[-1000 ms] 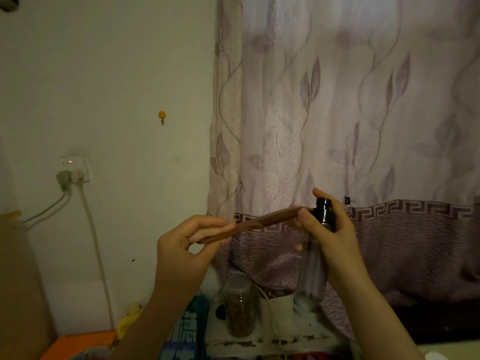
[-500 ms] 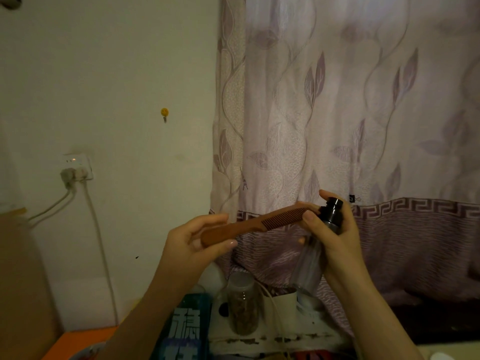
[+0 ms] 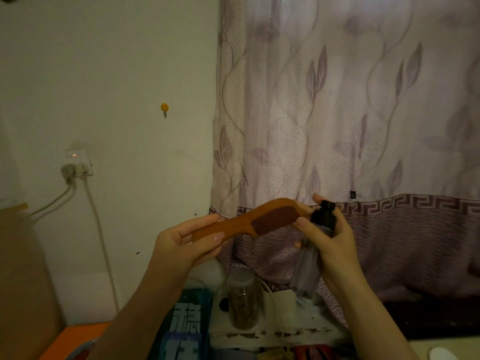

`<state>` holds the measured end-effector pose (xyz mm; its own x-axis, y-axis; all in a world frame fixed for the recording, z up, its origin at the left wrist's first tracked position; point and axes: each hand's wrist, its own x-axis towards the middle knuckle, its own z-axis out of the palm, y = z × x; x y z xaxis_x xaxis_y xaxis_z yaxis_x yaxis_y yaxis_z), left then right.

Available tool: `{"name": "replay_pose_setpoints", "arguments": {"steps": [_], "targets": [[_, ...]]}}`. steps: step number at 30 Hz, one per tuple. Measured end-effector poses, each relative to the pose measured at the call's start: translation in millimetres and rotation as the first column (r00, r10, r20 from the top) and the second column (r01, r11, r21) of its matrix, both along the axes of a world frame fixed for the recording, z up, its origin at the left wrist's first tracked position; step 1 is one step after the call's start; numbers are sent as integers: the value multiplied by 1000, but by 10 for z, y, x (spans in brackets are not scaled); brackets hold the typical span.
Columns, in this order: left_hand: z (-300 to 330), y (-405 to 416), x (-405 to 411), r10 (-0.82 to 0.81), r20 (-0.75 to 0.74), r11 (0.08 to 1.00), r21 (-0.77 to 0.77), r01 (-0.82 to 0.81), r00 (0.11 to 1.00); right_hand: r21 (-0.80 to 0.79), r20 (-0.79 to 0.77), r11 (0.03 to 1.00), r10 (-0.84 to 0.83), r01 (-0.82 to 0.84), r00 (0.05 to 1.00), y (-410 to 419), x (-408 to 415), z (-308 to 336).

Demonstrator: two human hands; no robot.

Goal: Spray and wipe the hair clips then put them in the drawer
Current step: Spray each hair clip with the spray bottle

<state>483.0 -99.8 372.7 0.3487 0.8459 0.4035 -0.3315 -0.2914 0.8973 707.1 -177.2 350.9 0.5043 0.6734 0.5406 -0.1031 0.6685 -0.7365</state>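
Mist could have missed the teeth, in my judgement, since the spray bottle [image 3: 313,252] leaned with its black nozzle crowding the tip of the wooden comb [image 3: 255,220], too close to cover its length; a wet handle might also have slipped. No hair clips or drawer showed. The left hand [image 3: 185,244] pinched the comb's handle between thumb and fingers, holding it level in mid-air before the curtain [image 3: 363,126]. The right hand [image 3: 335,245] curled round the bottle, forefinger over the cap.
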Motion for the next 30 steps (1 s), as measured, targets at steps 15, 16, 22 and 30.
{"name": "replay_pose_setpoints", "arguments": {"steps": [15, 16, 22, 30], "targets": [[9, -187, -9, 307, 20, 885, 362, -293, 951, 25, 137, 1000, -21, 18, 990, -19, 13, -58], [15, -201, -8, 316, 29, 874, 379, -303, 948, 25, 142, 999, -35, 32, 989, -14, 15, -59], [70, -220, 16, 371, 46, 823, 446, -352, 927, 33, 201, 997, -73, 67, 977, -28, 3, -89], [101, -245, 48, 422, 51, 779, 490, -390, 905, 100, 282, 995, -31, 3, 959, -17, -48, -83]]}}
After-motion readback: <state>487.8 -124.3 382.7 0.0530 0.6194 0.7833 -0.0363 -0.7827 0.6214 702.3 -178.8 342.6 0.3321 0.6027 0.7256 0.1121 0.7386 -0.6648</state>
